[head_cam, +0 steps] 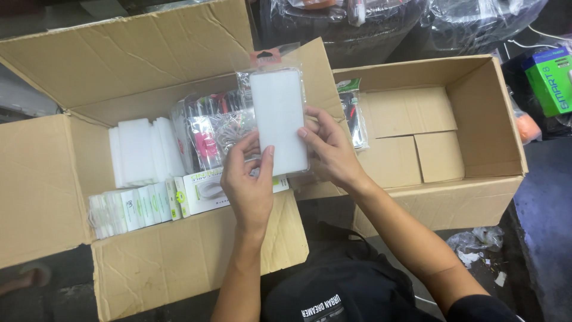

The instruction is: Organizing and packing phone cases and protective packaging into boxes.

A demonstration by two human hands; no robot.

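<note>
Packet in my hands: glossy clear plastic sleeve over a matt white, smooth slab. Left box, lower left of frame: rough, creased brown cardboard. Foam blocks inside: matt white. Upper right bags: shiny crinkled film.

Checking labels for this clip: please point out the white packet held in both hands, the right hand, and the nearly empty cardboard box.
white packet (277, 119), head view, middle of its flat white face.
right hand (329, 152), head view, back of the hand.
nearly empty cardboard box (488, 113), head view, inner right wall.

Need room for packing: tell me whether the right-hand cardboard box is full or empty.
Nearly empty. The right-hand box shows its bare cardboard bottom; only one clear packet leans at its left wall.
</note>
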